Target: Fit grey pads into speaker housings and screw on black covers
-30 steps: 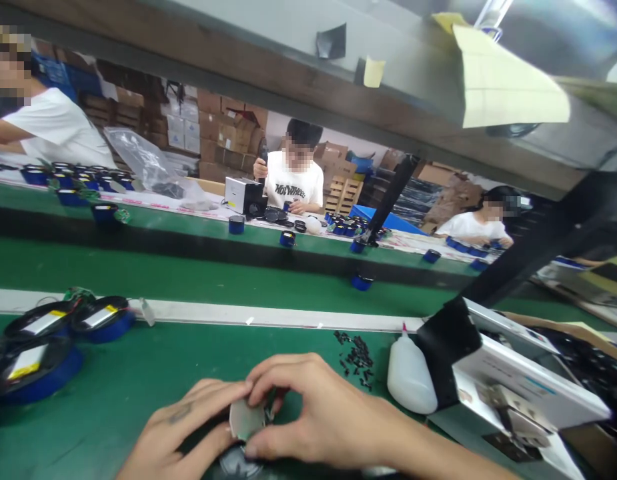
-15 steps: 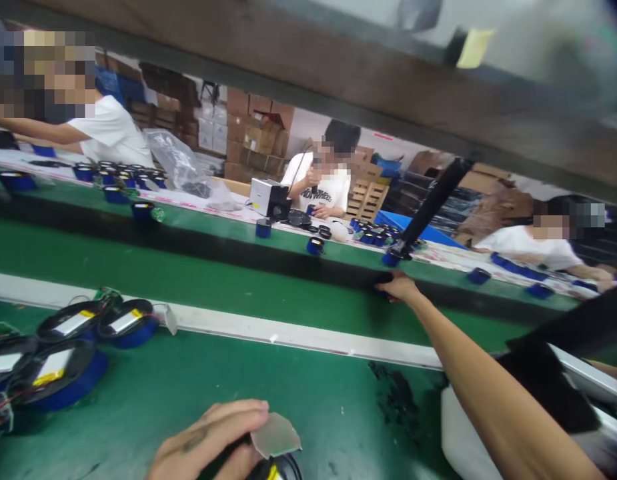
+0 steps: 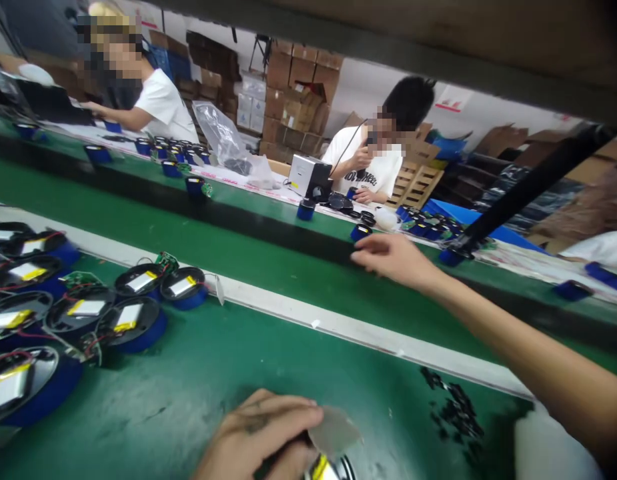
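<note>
My left hand [image 3: 263,433] is at the bottom, fingers curled over a round housing [image 3: 345,470], only partly in view. Inside that housing shows a battery with yellow tape. A pale grey, thin flat piece [image 3: 335,432] sticks up at my left fingertips. My right arm reaches across the green conveyor belt [image 3: 268,267]. My right hand [image 3: 393,260] hovers there with fingers stretched forward, and nothing shows in them. Just beyond its fingertips sits a small blue round housing [image 3: 361,232]; whether they touch, I cannot tell.
Several blue housings with batteries, wires and circuit boards [image 3: 133,323] crowd the left of the green worktop [image 3: 188,400]. Small black parts [image 3: 455,407] lie at right beside a white container [image 3: 543,447]. A white rail [image 3: 288,310] borders the belt. A beam [image 3: 388,47] hangs overhead. Co-workers [image 3: 365,153] sit opposite.
The view has swung right-to-left, so more housings show at left. My right hand has moved left along the belt; a dark thing seen at its fingers no longer shows. My left hand keeps its hold.
</note>
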`<state>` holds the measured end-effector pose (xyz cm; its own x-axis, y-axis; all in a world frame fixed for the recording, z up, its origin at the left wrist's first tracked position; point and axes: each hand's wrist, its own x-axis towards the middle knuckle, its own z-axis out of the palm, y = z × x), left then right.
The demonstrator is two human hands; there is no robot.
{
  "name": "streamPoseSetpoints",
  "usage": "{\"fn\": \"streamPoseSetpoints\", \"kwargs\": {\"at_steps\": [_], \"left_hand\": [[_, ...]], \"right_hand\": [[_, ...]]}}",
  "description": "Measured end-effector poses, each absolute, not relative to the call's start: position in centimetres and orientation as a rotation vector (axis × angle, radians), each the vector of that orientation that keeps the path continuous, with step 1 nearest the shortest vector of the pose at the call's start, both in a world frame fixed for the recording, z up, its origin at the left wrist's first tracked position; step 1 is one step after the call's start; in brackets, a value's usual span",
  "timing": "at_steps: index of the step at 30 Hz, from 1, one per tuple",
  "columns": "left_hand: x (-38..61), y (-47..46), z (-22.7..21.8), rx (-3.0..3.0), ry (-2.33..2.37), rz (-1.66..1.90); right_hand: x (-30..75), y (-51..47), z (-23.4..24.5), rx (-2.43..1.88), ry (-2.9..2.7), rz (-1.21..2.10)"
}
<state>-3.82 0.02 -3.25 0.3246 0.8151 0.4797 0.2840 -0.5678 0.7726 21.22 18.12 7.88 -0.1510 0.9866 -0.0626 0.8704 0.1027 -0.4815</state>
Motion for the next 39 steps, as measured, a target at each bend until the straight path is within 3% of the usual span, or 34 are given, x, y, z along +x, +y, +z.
{"fn": "streamPoseSetpoints", "kwargs": {"at_steps": [3, 8, 20, 24, 32, 39], "left_hand": [[-3.1, -0.4, -2.8, 1.902, 1.103, 1.222], [-2.6, -0.8, -1.6, 1.797, 1.095, 1.284], [-2.2, -2.6, 0.3, 1.426, 1.001, 1.107], [-2.6, -2.1, 0.4, 1.389, 1.031, 1.103], [-2.7, -1.9, 0.0, 1.309, 1.004, 1.083], [-2.9, -1.2, -0.2, 1.342, 0.965, 1.068]], "right_hand": [[18.2, 10.0, 8.8, -1.565, -2.36, 0.97], [17.2, 1.7, 8.2, -1.298, -2.474, 0.973], [17.1, 1.3, 7.7, -1.226, -2.257, 1.459], [17.3, 1.1, 7.2, -1.243, -2.226, 1.354], [16.7, -1.2, 5.1, -1.33, -2.197, 0.794], [16.9, -0.2, 6.1, -1.286, -2.16, 0.96]]}}
